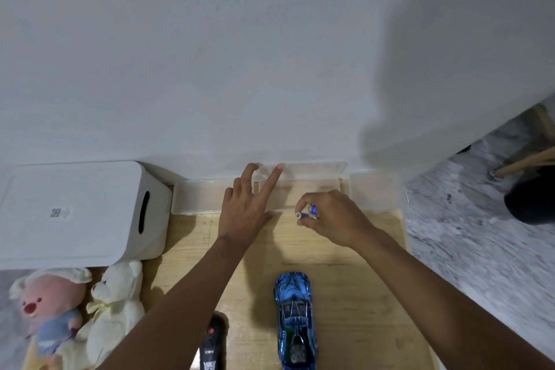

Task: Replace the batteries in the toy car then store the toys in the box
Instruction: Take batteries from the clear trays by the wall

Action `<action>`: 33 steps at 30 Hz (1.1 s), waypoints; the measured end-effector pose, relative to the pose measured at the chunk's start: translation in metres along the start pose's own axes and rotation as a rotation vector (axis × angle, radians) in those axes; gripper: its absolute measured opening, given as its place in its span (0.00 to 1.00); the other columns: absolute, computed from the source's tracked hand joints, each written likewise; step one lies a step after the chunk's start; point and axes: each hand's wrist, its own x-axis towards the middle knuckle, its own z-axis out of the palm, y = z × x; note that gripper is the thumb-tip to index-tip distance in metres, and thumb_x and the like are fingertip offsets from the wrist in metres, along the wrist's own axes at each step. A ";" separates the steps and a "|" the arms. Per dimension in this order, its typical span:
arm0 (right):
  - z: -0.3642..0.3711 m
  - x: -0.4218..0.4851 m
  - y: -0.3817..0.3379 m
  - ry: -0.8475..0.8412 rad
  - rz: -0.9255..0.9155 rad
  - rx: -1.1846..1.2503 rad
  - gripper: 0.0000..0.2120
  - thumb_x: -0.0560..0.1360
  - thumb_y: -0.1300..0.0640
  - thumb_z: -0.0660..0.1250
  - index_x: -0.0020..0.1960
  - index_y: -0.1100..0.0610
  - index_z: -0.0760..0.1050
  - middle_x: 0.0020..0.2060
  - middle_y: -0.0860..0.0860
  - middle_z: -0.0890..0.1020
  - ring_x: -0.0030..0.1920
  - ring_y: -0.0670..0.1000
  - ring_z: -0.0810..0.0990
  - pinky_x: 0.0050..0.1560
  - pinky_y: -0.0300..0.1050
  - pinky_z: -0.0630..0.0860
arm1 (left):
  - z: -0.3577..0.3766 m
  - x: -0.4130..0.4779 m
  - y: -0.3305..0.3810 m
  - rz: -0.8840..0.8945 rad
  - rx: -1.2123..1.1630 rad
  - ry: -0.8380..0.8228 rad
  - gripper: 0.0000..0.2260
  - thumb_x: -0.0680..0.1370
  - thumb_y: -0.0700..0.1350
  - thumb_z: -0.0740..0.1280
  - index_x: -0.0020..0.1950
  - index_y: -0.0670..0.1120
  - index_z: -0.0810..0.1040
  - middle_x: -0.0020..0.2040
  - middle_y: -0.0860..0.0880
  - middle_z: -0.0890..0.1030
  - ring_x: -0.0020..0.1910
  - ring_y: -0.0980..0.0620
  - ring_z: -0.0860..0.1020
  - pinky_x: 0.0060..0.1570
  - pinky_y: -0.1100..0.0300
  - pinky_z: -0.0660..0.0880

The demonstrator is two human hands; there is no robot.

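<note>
A blue toy car point(295, 320) lies on the wooden table near the front edge, nose pointing away from me. My right hand point(333, 218) pinches blue batteries point(307, 212) just in front of a clear plastic tray point(195, 198) at the wall. My left hand point(250, 206) reaches over that tray with straight fingers, the fingertips touching its raised clear lid point(315, 171). A black remote point(211, 345) lies left of the car, partly under my left forearm. A white storage box point(75, 213) stands at the left.
A pink plush point(49, 312) and a cream teddy bear point(115, 309) lie at the front left below the box. The wall rises right behind the tray. The table's right edge point(404, 237) drops to a marbled floor.
</note>
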 end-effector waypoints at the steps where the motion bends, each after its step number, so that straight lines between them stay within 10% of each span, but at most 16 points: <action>1: 0.007 -0.002 0.001 -0.021 0.005 -0.067 0.07 0.75 0.47 0.73 0.53 0.43 0.80 0.46 0.48 0.82 0.46 0.50 0.79 0.46 0.45 0.77 | 0.000 0.000 0.000 0.000 0.002 0.002 0.57 0.65 0.59 0.82 0.84 0.57 0.49 0.74 0.41 0.63 0.49 0.46 0.75 0.45 0.49 0.80; 33: 0.086 -0.012 0.054 0.424 -0.236 -0.344 0.17 0.68 0.59 0.79 0.56 0.55 0.80 0.50 0.50 0.82 0.47 0.53 0.82 0.34 0.45 0.80 | 0.003 0.000 0.001 -0.008 0.020 0.003 0.57 0.68 0.59 0.81 0.84 0.59 0.45 0.75 0.42 0.63 0.47 0.47 0.74 0.46 0.50 0.80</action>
